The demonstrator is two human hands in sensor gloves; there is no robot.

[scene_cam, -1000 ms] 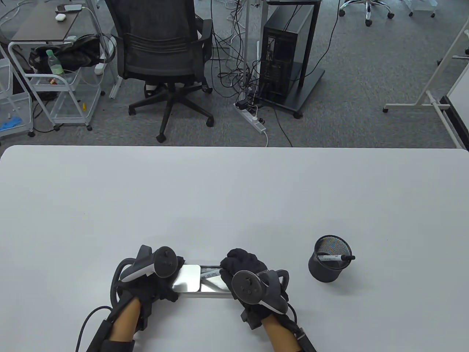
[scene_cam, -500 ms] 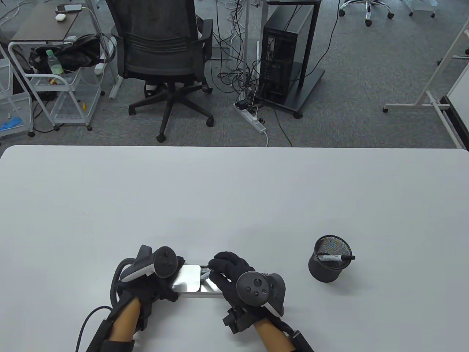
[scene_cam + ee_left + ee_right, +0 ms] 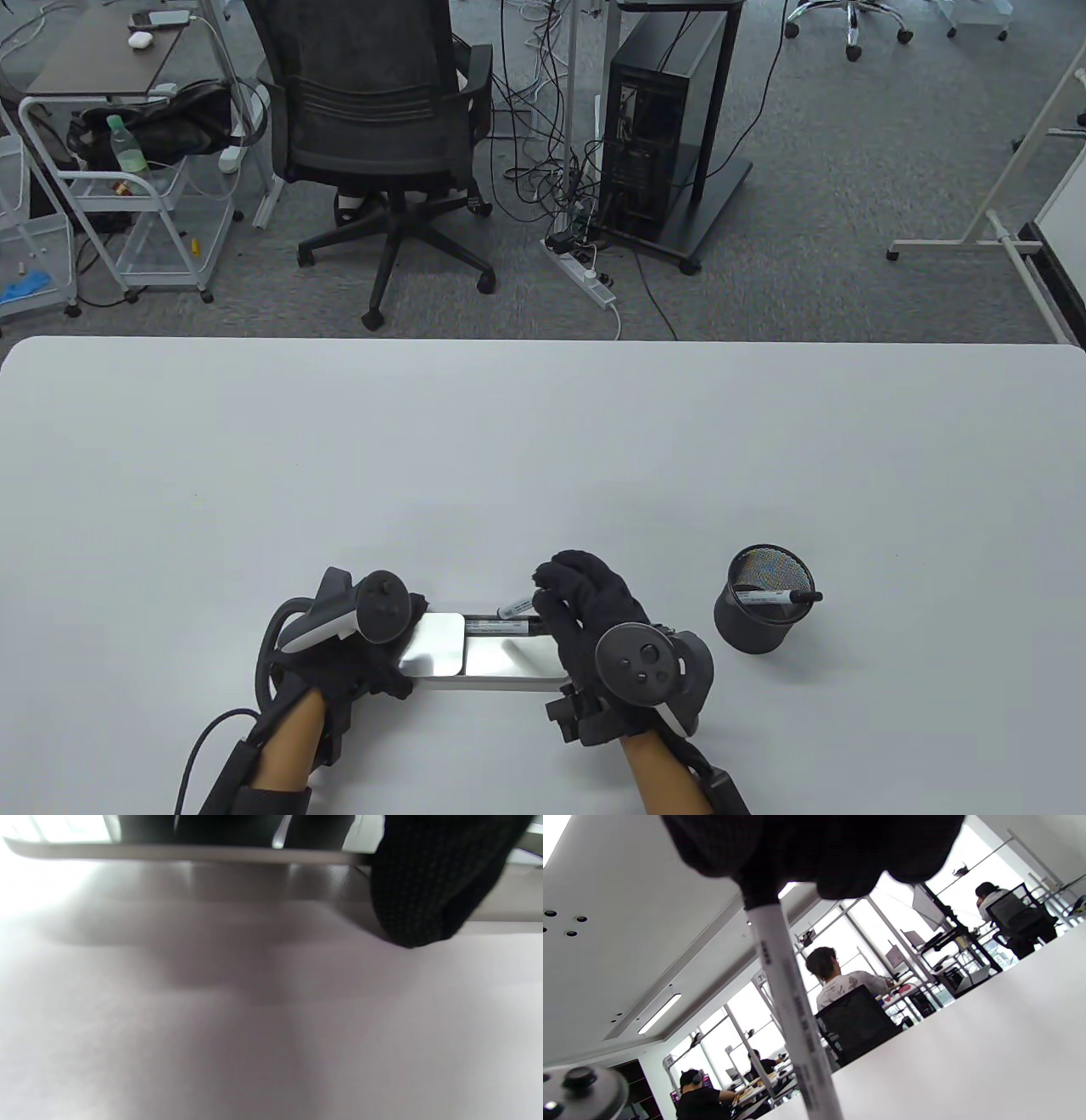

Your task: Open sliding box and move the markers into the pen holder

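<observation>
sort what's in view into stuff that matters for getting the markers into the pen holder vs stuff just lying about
Part of the job:
- sliding box, open, held by the left hand
- marker pinched in the right hand
- marker still in the box
- pen holder with one marker already in

Just lying about:
- office chair
- computer tower
- cart with bottle

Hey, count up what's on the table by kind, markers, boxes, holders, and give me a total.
Markers: 3, one in the right hand at, one in the box, one in the holder
Box: 1
Holder: 1
Total: 5
</observation>
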